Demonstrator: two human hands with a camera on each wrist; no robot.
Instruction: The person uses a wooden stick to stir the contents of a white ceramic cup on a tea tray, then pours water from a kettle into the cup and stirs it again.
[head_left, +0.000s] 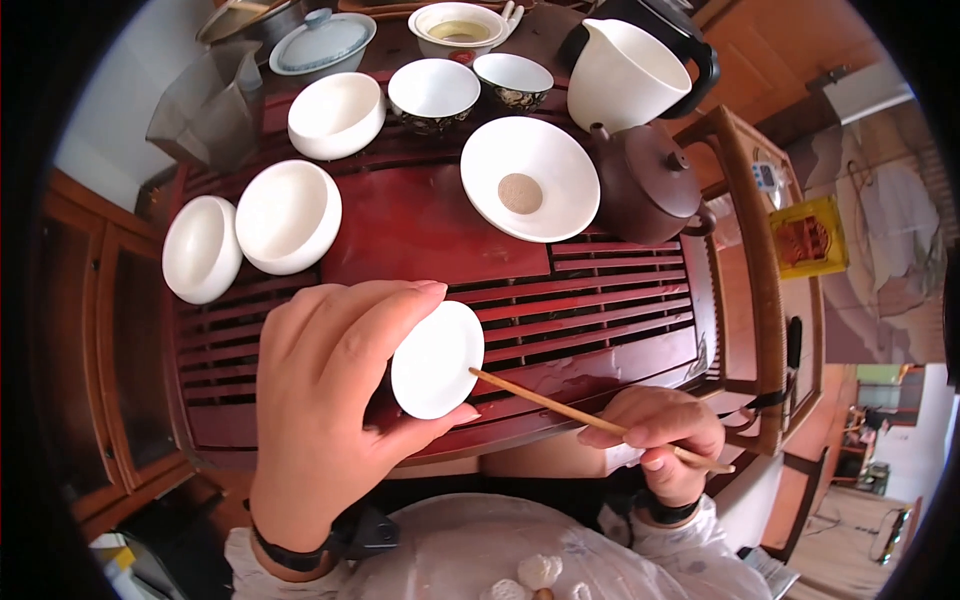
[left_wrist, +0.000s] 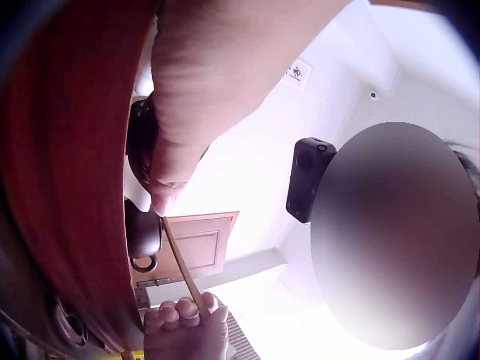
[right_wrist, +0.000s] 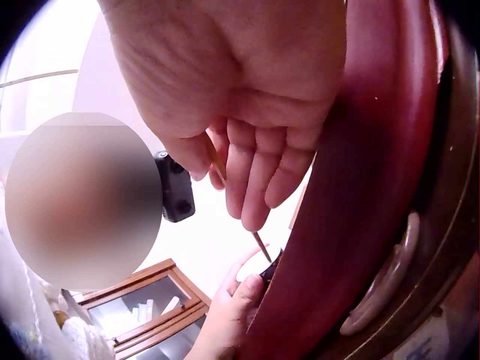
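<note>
My left hand (head_left: 330, 375) holds a small white-lined cup (head_left: 432, 362) between thumb and fingers above the near edge of the tea tray, its mouth tilted toward me. In my right hand (head_left: 668, 435) a thin wooden stick (head_left: 560, 407) is pinched between thumb and fingers. The stick's far tip meets the right side of the cup's mouth in the head view. The left wrist view shows the stick (left_wrist: 180, 262) running from the right hand to the left fingertips. Most of the cup's outside is hidden by the left hand.
On the slatted red tea tray (head_left: 420, 225) stand white cups (head_left: 290, 217), a wide white bowl (head_left: 545, 165) with a tan disc at its bottom, and a brown teapot (head_left: 650, 185). Behind are dark-patterned cups (head_left: 433, 90), a white pitcher (head_left: 628, 75) and a lidded bowl (head_left: 322, 45).
</note>
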